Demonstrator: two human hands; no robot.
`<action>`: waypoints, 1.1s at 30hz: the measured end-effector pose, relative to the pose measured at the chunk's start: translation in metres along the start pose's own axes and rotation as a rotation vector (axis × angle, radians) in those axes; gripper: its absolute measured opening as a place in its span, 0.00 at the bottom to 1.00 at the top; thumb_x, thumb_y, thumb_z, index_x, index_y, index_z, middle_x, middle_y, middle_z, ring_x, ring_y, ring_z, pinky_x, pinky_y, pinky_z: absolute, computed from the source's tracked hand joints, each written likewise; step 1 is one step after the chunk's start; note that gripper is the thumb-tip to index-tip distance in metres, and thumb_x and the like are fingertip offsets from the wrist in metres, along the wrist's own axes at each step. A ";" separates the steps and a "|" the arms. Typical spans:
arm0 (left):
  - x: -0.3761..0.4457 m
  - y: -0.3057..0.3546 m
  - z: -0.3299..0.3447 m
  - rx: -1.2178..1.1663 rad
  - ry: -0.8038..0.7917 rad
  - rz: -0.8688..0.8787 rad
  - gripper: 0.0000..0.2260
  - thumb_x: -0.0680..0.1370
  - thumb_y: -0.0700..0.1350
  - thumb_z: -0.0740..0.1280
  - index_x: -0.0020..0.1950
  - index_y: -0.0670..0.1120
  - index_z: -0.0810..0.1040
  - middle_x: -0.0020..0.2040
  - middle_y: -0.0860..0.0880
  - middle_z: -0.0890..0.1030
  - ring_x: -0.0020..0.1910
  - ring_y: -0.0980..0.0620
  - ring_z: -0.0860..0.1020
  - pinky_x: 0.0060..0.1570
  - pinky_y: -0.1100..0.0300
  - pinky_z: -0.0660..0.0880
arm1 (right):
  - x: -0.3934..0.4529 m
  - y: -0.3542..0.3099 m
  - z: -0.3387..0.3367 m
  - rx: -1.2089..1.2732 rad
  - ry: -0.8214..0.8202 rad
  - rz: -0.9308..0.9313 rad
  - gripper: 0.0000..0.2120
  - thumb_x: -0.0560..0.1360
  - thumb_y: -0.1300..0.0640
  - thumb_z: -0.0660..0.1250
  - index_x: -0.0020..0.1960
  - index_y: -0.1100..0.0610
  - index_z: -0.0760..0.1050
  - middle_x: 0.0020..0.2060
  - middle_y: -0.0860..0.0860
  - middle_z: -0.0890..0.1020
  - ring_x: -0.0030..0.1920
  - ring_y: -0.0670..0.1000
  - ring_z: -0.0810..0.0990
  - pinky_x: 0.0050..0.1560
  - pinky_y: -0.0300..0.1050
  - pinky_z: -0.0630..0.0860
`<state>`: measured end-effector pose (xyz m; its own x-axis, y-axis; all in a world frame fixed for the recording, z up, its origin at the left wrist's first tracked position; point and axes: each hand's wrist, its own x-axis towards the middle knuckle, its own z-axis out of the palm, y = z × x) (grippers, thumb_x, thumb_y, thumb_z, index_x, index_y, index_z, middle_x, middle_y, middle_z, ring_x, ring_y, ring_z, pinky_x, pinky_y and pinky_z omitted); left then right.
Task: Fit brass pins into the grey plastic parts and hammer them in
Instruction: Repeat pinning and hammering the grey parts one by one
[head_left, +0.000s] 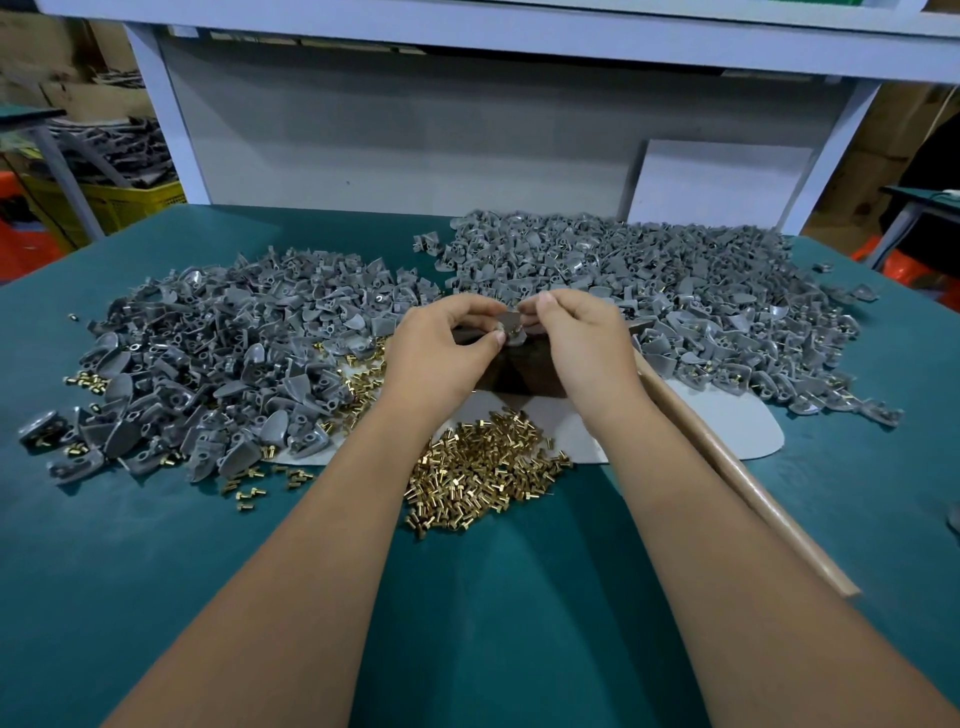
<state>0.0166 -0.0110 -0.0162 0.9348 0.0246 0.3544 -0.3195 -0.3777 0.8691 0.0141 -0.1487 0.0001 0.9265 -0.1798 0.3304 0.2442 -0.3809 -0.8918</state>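
Observation:
My left hand (447, 338) pinches a small grey plastic part (506, 325) above the middle of the table. My right hand (576, 332) pinches a brass pin (516, 328) at that part, fingertips touching it. A pile of loose brass pins (483, 467) lies just under my forearms. A wooden hammer handle (737, 478) lies slanting under my right forearm; its head is hidden behind my right hand. A dark block (519, 371) sits below my hands.
A big heap of grey parts (223, 353) covers the left of the green table (156, 571); another heap (675, 291) with brass showing fills the back right. A pale grey mat (727, 421) lies under the work spot. A white shelf frame (171, 119) stands behind.

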 end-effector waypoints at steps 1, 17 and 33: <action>0.000 0.000 0.000 -0.002 -0.001 -0.005 0.11 0.75 0.43 0.72 0.49 0.60 0.81 0.43 0.59 0.84 0.51 0.59 0.80 0.58 0.49 0.77 | 0.000 0.000 0.000 0.019 0.000 0.007 0.13 0.80 0.57 0.60 0.41 0.49 0.80 0.41 0.45 0.82 0.48 0.48 0.80 0.51 0.46 0.75; -0.001 -0.002 0.001 -0.006 -0.004 0.024 0.11 0.75 0.42 0.72 0.48 0.59 0.81 0.44 0.57 0.84 0.52 0.56 0.81 0.61 0.49 0.76 | 0.003 0.002 0.011 -0.373 -0.006 -0.131 0.10 0.75 0.59 0.68 0.37 0.48 0.75 0.34 0.45 0.77 0.34 0.42 0.71 0.33 0.40 0.63; 0.000 -0.001 0.004 -0.055 0.005 0.018 0.12 0.75 0.39 0.72 0.50 0.56 0.81 0.45 0.53 0.84 0.51 0.53 0.82 0.60 0.49 0.77 | 0.004 -0.001 0.014 -0.439 -0.001 -0.094 0.08 0.75 0.59 0.66 0.38 0.50 0.77 0.42 0.51 0.80 0.45 0.53 0.76 0.41 0.44 0.70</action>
<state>0.0181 -0.0144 -0.0187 0.9282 0.0228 0.3713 -0.3442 -0.3264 0.8804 0.0211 -0.1368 -0.0023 0.9066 -0.1248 0.4032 0.1832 -0.7443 -0.6422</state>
